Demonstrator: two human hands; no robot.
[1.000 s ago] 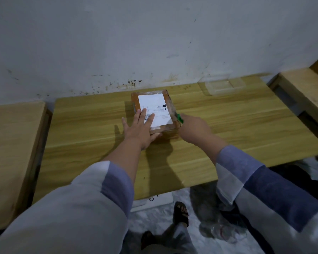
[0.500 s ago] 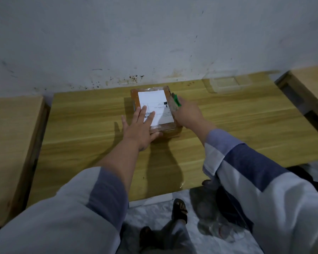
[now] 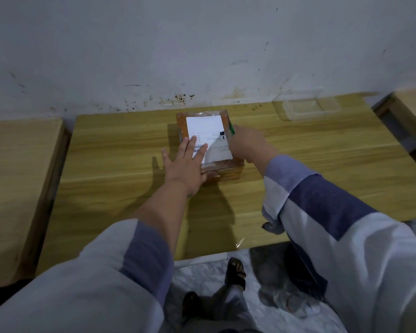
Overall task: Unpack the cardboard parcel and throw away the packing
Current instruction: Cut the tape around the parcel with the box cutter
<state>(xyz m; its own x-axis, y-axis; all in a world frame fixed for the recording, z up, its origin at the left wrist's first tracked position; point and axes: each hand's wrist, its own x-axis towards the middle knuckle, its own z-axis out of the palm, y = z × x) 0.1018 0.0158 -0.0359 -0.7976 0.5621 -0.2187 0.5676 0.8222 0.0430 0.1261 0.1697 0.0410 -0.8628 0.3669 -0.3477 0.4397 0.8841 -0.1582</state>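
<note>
A small brown cardboard parcel (image 3: 228, 169) wrapped in clear tape lies on the wooden table (image 3: 120, 164) near the wall, with a white shipping label (image 3: 207, 131) on top. My left hand (image 3: 185, 164) lies flat on the parcel's near left part, fingers straight over the label. My right hand (image 3: 246, 145) grips a small green-handled tool (image 3: 231, 129) and holds it against the parcel's right top edge. The tool's tip is hidden.
A clear plastic container (image 3: 308, 105) sits at the table's back right by the stained wall. Wooden surfaces flank the table on the left (image 3: 15, 179) and right (image 3: 413, 109). Below the table edge are my sandalled feet (image 3: 235, 275) and crumpled clear plastic (image 3: 291, 299) on the floor.
My right hand with the green tool has slid along the parcel's right edge from the near corner toward the wall. My left hand has stayed pressed on the parcel.
</note>
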